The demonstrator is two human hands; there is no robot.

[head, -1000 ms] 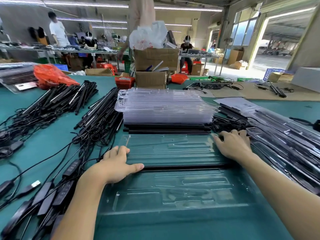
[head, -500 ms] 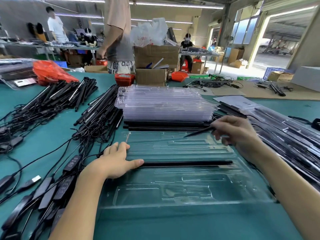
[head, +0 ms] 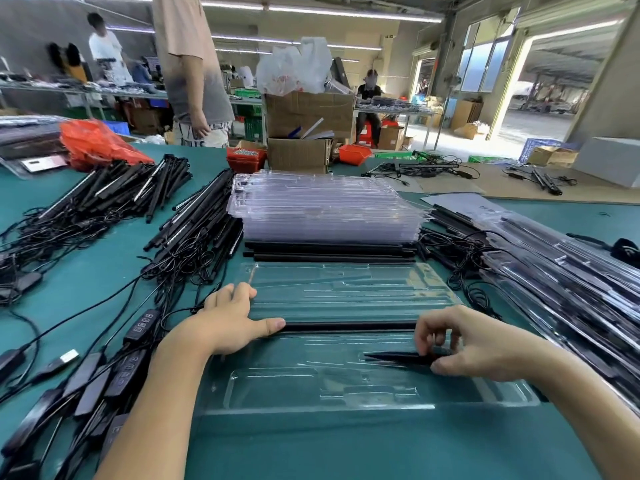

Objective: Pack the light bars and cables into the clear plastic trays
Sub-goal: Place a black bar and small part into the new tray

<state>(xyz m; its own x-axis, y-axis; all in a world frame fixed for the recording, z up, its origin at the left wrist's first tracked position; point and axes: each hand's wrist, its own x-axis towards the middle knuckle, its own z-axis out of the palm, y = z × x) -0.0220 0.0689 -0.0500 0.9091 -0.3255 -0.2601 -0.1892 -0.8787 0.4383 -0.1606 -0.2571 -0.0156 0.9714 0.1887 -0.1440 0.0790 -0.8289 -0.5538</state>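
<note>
My right hand [head: 464,344] pinches a thin black strip [head: 398,358] between thumb and fingertips, low over the near half of the clear tray [head: 346,393] on the desk [head: 86,271]. The strip's long axis runs left to right, its pointed free end aiming toward my left side, roughly in line with the moulded slot beneath it; whether it already touches the plastic I cannot tell. The slot lies straight below and slightly left of my right hand, so that hand is plainly the nearer one for seating the piece. My left hand [head: 232,320] lies flat with relaxed fingers on the tray's left edge, thumb touching the end of the light bar [head: 346,326] already lying lengthwise in the middle channel, parallel to the strip. Half a second ago my right hand held this strip up near the far edge of the tray, just in front of the stack of empty trays [head: 325,209]; now it has come down toward me, across the seated bar. My left hand has stayed put. Loose bars with cables [head: 194,237] wait beside it on the left.
</note>
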